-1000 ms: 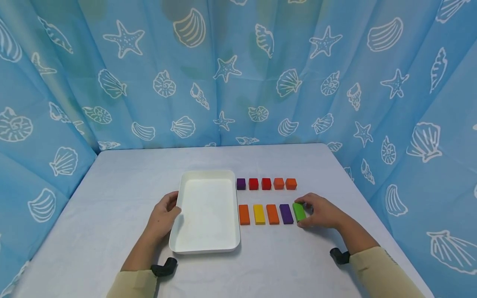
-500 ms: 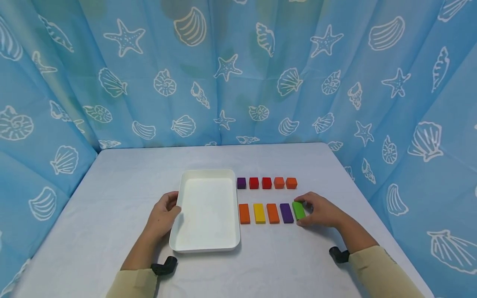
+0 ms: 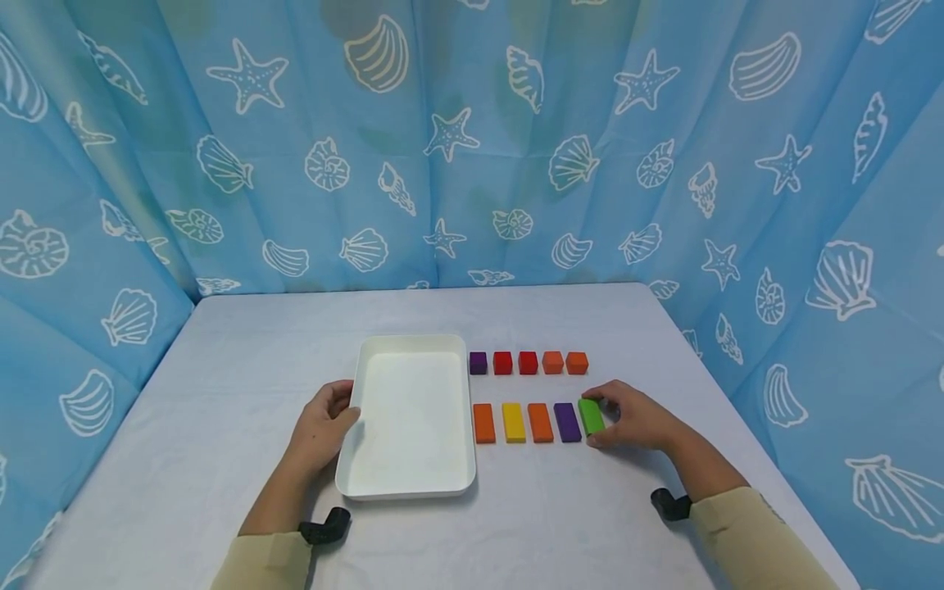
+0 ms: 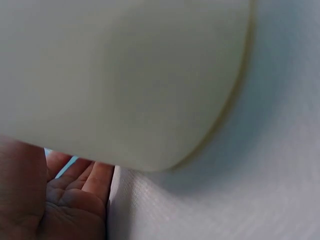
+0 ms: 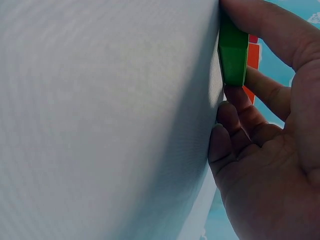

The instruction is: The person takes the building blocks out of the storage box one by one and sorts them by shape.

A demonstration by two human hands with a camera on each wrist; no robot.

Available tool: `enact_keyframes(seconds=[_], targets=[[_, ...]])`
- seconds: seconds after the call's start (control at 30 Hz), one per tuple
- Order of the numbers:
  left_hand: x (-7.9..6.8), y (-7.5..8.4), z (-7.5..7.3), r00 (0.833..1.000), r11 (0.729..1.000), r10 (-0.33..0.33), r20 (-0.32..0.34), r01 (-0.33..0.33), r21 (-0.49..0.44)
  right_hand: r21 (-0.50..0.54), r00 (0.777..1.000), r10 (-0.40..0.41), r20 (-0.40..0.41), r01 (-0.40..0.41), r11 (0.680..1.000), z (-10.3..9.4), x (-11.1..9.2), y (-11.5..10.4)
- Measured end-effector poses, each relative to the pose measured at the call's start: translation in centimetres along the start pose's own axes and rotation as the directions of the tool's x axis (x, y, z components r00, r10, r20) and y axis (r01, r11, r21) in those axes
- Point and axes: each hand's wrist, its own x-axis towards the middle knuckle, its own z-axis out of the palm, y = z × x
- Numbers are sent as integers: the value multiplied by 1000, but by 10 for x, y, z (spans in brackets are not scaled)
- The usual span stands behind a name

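Note:
A shallow white rectangular tray (image 3: 415, 422) lies on the table. My left hand (image 3: 319, 426) holds its left side, thumb over the rim and fingers at the outer wall; in the left wrist view the tray wall (image 4: 130, 90) covers part of those fingers. To the right, my right hand (image 3: 633, 416) pinches a green rectangular block (image 3: 592, 417) between thumb and fingers. In the right wrist view the green block (image 5: 233, 57) sits against the white cloth. It ends a row with an orange block (image 3: 483, 424), a yellow block (image 3: 514, 423), another orange block (image 3: 540, 423) and a purple block (image 3: 567, 422).
Behind that row stand small cubes: a purple cube (image 3: 478, 363), two red cubes (image 3: 502, 363) and two orange cubes (image 3: 553, 363). A white cloth (image 3: 531, 524) covers the table. A blue curtain (image 3: 472, 188) with shell and starfish prints hangs around the back and sides.
Nearly nothing differs. Both hands keep their places on the tray and the green block, which has turned or shifted very slightly leftward at most.

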Motion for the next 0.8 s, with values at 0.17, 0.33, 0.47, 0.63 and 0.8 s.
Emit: enact_keyframes(seconds=[0.17, 0.33, 0.47, 0.63, 0.8], targets=[[-2, 2, -1, 1000, 1000, 3, 3, -3, -1, -8, 1000, 7, -6, -7, 1000, 1, -1, -1], [-1, 4, -1, 1000, 1000, -2, -3, 2, 8, -8, 1000, 17, -15, -17, 1000, 0, -2, -2], [0, 9, -1, 1000, 1000, 16, -3, -16, 14, 4, 999, 21, -24, -21, 1000, -4, -1, -4], [0, 9, -3, 999, 999, 36, 0, -36, 17, 27, 1000, 5, -30, -4, 1000, -5, -2, -4], [-4, 0, 0, 1000, 999, 31, 0, -31, 25, 18, 1000, 3, -6, -2, 1000, 1, -7, -3]])
